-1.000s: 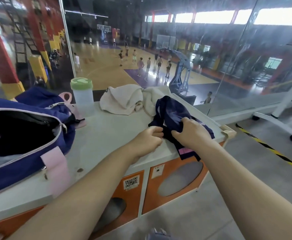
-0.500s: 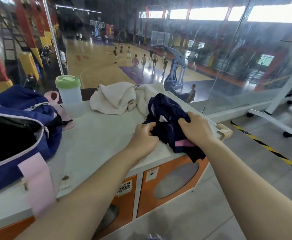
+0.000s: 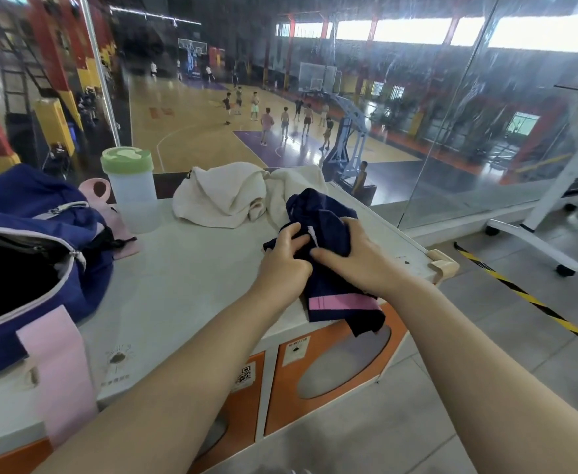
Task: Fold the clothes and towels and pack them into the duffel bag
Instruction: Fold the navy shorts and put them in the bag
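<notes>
Left hand [image 3: 285,265]: fingers pinching navy garment [image 3: 328,268]
Right hand [image 3: 356,258]: fingers curled round same garment; unfolded, at counter's near edge
Towel [image 3: 232,196]: bunched; unfolded
Duffel bag [image 3: 41,241]: unzipped; packing judged mostly outstanding

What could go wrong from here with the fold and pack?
1. The navy garment is bunched under both hands, left hand and right hand, and its pink-banded end hangs over the counter edge; it could slide off to the floor.
2. The white towel lies crumpled right behind it, so a fold could snag it.
3. The bottle stands between the clothes and the duffel bag; a carry across might tip it.
</notes>
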